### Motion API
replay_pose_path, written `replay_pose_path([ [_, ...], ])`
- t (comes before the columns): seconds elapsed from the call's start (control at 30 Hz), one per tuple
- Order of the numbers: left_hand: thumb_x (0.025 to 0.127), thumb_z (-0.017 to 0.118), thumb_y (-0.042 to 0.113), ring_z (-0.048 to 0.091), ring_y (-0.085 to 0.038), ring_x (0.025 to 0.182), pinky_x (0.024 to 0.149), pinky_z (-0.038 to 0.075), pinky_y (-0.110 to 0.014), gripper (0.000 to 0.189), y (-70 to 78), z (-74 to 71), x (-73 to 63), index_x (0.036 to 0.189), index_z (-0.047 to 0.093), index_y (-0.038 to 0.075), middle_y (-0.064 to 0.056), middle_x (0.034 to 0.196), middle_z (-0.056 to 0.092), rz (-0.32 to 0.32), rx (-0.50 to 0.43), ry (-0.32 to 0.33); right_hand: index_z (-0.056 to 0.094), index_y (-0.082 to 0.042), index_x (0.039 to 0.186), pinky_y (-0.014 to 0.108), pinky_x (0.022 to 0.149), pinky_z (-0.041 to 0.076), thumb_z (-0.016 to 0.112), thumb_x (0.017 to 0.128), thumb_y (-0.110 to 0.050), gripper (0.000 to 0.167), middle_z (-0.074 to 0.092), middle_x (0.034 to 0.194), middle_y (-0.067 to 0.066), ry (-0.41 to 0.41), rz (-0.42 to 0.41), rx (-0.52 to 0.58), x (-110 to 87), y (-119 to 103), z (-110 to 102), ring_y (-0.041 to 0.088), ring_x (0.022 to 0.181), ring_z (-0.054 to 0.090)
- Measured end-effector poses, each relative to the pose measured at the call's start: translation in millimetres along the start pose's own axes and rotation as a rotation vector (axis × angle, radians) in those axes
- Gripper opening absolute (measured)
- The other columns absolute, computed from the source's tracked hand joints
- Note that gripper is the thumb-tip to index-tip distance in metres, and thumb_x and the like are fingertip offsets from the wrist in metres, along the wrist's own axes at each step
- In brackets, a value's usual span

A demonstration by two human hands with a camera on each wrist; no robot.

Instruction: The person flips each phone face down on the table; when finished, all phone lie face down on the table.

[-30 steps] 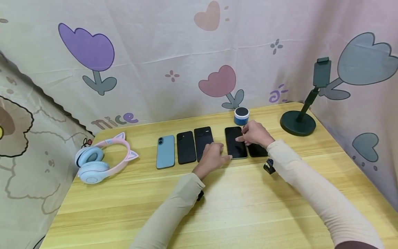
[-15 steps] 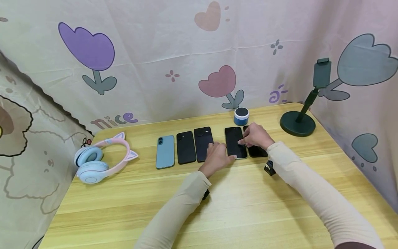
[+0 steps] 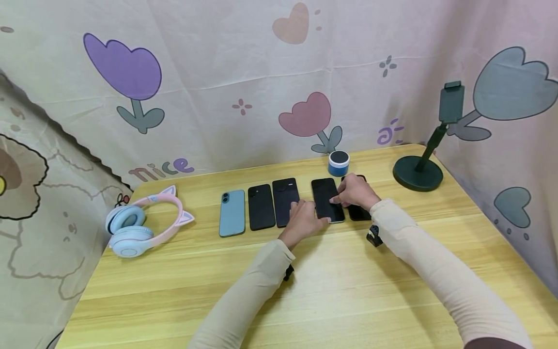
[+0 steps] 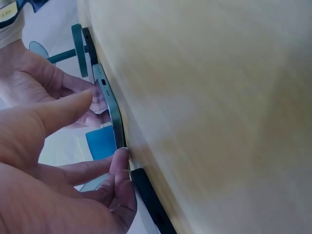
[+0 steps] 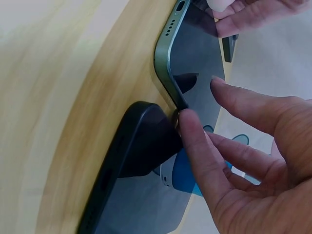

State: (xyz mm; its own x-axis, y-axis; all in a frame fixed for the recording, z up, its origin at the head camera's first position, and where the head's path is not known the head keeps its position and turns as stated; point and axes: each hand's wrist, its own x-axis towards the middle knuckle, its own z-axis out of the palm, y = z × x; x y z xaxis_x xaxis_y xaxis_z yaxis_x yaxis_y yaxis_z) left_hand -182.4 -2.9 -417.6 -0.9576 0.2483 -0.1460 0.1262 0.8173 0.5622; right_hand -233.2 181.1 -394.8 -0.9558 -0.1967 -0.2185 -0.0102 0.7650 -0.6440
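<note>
A smartphone with a dark screen and greenish frame [image 3: 323,196] lies face up between my two hands. My left hand [image 3: 302,220] rests its bent fingers against the phone's left edge. Its thumb [image 4: 73,109] sticks out near the bottom end, apart from the fingers. My right hand [image 3: 356,190] touches the phone's right edge with the index finger [image 5: 195,141]. The right thumb hovers over the screen and is reflected in it. Partly under my right hand lies another black smartphone [image 3: 359,213]. Left of my left hand is a dark smartphone [image 3: 284,191], partly covered by the fingers.
Further left lie a black smartphone [image 3: 261,208] and a light blue smartphone [image 3: 232,213]. Pink and blue cat-ear headphones [image 3: 131,237] sit at the table's left. A small blue speaker [image 3: 338,164] stands behind the phones, and a dark green phone stand [image 3: 418,173] at the back right.
The green-framed phone has slid slightly left, widening the gap to the black phone on its right. My left hand moved a little right, then stayed; my right hand shifted slightly left with the phone.
</note>
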Motion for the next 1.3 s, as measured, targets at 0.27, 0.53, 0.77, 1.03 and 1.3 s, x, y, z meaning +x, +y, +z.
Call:
replay_pose_path([
  [0.27,0.089,0.08,0.035,0.044,-0.027,0.1,0.084,0.043,-0.039,0.034,1.4,-5.1,-5.1,0.095,0.067,0.005,-0.008,0.107,0.058,-0.058,-0.11,-0.013,0.074,0.008,0.105,0.031,0.07,0.055,0.082,0.086,-0.015,0.031,0.072,0.082,0.013,0.003,0.015,0.076,1.5,-0.9,2.5,0.02,0.065,0.069],
  [0.53,0.089,0.08,0.035,0.047,-0.027,0.108,0.091,0.044,-0.04,0.047,-2.0,-8.7,-7.4,0.118,0.068,0.0,-0.008,0.112,0.063,-0.049,-0.112,0.032,0.067,0.014,0.119,0.037,0.076,0.06,0.081,0.088,-0.015,0.045,0.072,0.108,0.026,-0.008,0.014,0.157,4.5,-3.0,6.7,0.018,0.067,0.072],
  [0.77,0.09,0.079,0.033,0.048,-0.026,0.099,0.076,0.04,-0.034,0.033,-8.0,-10.9,-9.3,0.091,0.066,0.002,-0.008,0.101,0.058,-0.008,-0.143,0.084,0.069,0.012,0.116,0.04,0.08,0.06,0.081,0.089,-0.019,0.043,0.071,0.11,0.026,-0.023,0.035,0.198,5.1,-5.6,9.3,0.022,0.072,0.074],
  [1.03,0.093,0.076,0.026,0.054,-0.029,0.13,0.106,0.046,-0.044,0.062,-9.4,-14.6,-13.8,0.144,0.054,0.0,-0.016,0.137,0.061,-0.014,-0.264,0.098,0.069,0.012,0.118,0.037,0.074,0.061,0.077,0.093,-0.023,0.044,0.071,0.105,0.023,-0.055,0.041,0.285,6.3,-8.8,12.1,0.021,0.073,0.071],
  [1.3,0.095,0.074,0.025,0.061,-0.025,0.119,0.099,0.051,-0.044,0.06,-11.7,-15.6,-16.7,0.146,0.053,0.003,-0.012,0.13,0.064,-0.005,-0.319,0.118,0.068,0.013,0.118,0.039,0.079,0.06,0.07,0.097,-0.034,0.052,0.068,0.105,0.022,-0.066,0.049,0.356,7.2,-12.9,17.3,0.027,0.084,0.074],
])
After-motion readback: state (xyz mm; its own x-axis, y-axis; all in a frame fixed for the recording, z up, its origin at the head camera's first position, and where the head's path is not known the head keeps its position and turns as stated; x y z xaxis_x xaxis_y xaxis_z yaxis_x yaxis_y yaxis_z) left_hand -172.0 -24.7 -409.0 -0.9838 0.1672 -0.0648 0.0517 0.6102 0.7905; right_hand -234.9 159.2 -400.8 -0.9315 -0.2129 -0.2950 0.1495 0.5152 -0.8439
